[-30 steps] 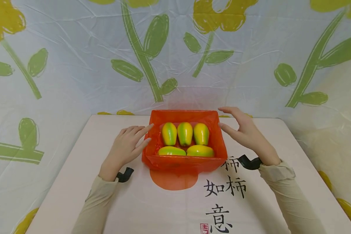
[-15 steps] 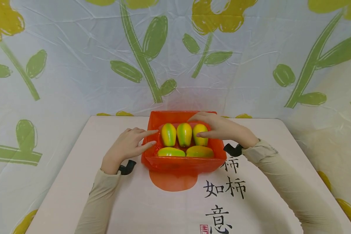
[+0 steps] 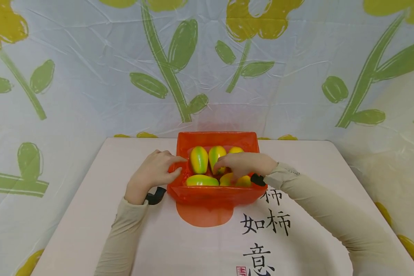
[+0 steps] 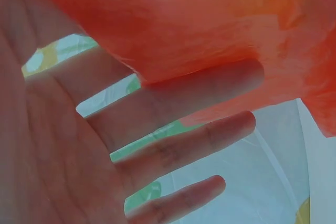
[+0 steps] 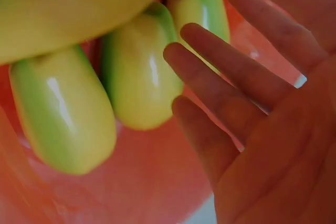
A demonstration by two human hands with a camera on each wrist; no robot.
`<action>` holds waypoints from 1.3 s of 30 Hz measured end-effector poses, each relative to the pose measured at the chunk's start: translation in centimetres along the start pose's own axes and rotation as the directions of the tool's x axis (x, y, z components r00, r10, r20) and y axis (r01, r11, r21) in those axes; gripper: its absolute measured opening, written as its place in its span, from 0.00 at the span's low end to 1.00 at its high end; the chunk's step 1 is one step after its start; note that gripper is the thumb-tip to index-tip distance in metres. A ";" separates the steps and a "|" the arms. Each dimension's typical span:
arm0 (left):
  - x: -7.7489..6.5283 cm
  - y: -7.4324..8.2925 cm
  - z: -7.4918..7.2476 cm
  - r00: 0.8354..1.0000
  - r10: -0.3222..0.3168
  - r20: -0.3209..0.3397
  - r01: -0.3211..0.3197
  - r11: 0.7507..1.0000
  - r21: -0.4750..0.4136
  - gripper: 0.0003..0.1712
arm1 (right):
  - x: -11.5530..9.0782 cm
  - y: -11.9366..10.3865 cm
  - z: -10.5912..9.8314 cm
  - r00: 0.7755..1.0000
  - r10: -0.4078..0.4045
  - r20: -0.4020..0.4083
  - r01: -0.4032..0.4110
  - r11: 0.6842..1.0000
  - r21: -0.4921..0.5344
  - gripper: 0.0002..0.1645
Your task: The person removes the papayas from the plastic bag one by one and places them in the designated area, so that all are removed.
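Note:
A red box (image 3: 217, 195) on the table holds several glossy yellow-green fruits that look like mangoes. Three stand in the back row, among them the left fruit (image 3: 199, 160); in front, a left fruit (image 3: 202, 180) lies on its side beside another. My right hand (image 3: 246, 164) reaches over the box's right side, partly covering the fruits there. In the right wrist view its fingers (image 5: 220, 93) are spread and loosely bent near the standing fruits (image 5: 65, 114), gripping none. My left hand (image 3: 151, 172) is at the box's left wall, with straight fingers (image 4: 210, 82) beside the red wall.
A pale cloth with black characters (image 3: 257, 226) and an orange-red round print (image 3: 207, 214) covers the table (image 3: 179, 249). Behind it hangs a white curtain (image 3: 107, 96) with yellow flowers and green stems. Black wrist mounts sit below both hands.
My right hand has moved left and down from outside the box's right rim to over the front right fruit. My left hand has shifted slightly rightward at the left wall. The fruits stay put.

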State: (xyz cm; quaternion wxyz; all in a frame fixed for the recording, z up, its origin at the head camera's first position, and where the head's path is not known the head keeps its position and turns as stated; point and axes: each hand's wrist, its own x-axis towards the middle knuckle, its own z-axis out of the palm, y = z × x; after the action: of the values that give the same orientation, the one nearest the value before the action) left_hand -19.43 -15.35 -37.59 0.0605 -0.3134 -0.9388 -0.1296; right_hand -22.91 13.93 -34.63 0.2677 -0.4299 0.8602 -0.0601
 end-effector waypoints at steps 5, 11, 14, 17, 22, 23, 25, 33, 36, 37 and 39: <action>0.0 0.4 0.0 1.000 -0.003 -0.014 0.003 1.000 0.001 0.18 | 0.4 -0.2 0.8 0.997 0.058 0.043 -0.057 0.998 -0.008 0.24; 0.1 0.6 -0.1 1.000 -0.013 -0.014 0.013 1.000 0.006 0.18 | 0.5 0.0 1.4 0.991 0.123 0.054 -0.124 0.992 0.002 0.26; 0.1 0.6 -0.1 1.000 -0.019 -0.012 0.019 1.000 0.012 0.18 | 0.6 0.2 1.6 0.991 0.123 0.052 -0.122 0.992 -0.011 0.25; 0.1 0.6 -0.2 1.000 -0.027 -0.009 0.027 1.000 0.016 0.18 | 0.6 0.2 1.7 0.990 0.131 0.051 -0.130 0.991 -0.014 0.24; -0.1 0.6 -0.4 0.999 -0.040 -0.006 0.040 0.999 0.022 0.18 | 0.6 0.0 1.7 0.984 0.167 0.058 -0.167 0.986 -0.003 0.25; -0.2 0.6 -0.4 0.999 -0.041 -0.007 0.041 0.999 0.022 0.18 | 0.7 0.0 1.7 0.984 0.169 0.060 -0.169 0.986 -0.002 0.25; -0.2 0.6 -0.4 0.999 -0.042 -0.008 0.042 0.999 0.023 0.18 | 0.7 0.0 1.7 0.983 0.172 0.060 -0.172 0.985 -0.004 0.25; -0.2 0.5 -0.2 0.999 -0.027 -0.019 0.028 0.999 0.037 0.17 | 0.5 0.5 1.9 0.989 0.141 0.043 -0.141 0.990 -0.008 0.25; -0.2 0.5 -0.2 1.000 -0.020 -0.021 0.021 0.999 0.045 0.17 | 0.3 0.9 2.1 0.994 0.109 0.026 -0.109 0.994 0.002 0.26; -0.3 0.5 -0.2 1.000 -0.018 -0.024 0.019 0.999 0.048 0.17 | 0.3 1.0 2.1 0.995 0.094 0.019 -0.094 0.995 0.010 0.27; -0.3 0.5 -0.1 0.999 -0.016 -0.032 0.018 0.998 0.058 0.16 | 0.0 1.0 2.1 0.997 0.078 0.009 -0.078 0.997 0.027 0.29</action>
State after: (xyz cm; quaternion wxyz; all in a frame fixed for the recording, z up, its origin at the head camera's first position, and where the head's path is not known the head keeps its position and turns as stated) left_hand -18.88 -15.11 -37.46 0.0832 -0.3013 -0.9438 -0.1077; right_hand -22.59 14.83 -36.75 0.2791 -0.3926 0.8743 -0.0598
